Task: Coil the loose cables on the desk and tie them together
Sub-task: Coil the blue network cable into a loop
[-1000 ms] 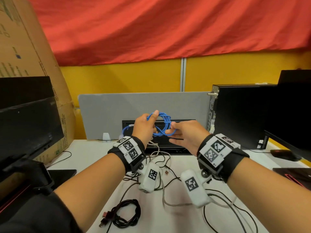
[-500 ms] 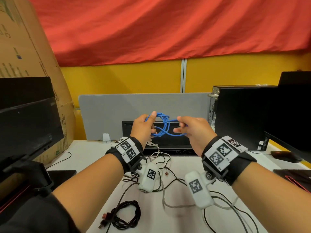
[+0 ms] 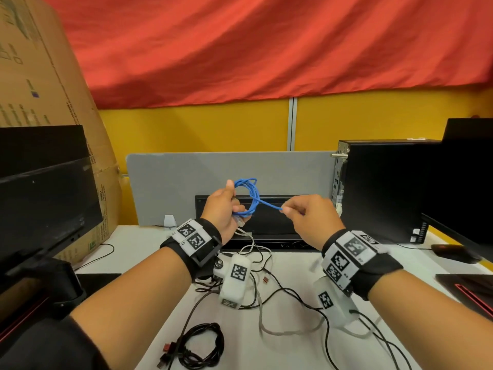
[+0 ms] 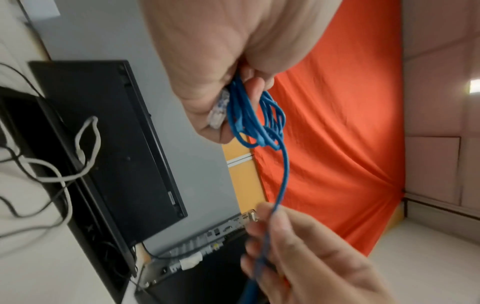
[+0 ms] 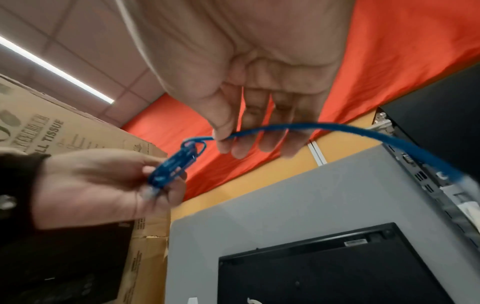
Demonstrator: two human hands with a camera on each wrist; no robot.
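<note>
The left hand (image 3: 222, 208) holds a coil of blue cable (image 3: 249, 194) in the air above the far middle of the tabletop (image 3: 149, 265), its fingers curled round the loops; the cable's clear plug (image 4: 219, 110) pokes out below the palm. The right hand (image 3: 309, 216) pinches the cable's free end between thumb and fingers, and that strand runs taut from the coil to the pinch. Both grips are closed on the blue cable. In the right wrist view the tail arcs on past the fingers (image 5: 241, 144) toward the right.

On the tabletop below, loose black and grey cables (image 3: 266, 297) lie tangled near the middle. A coiled black cable (image 3: 202, 348) sits at the near edge. A black keyboard (image 3: 266, 217) leans against the grey divider (image 3: 186, 180) at the far edge.
</note>
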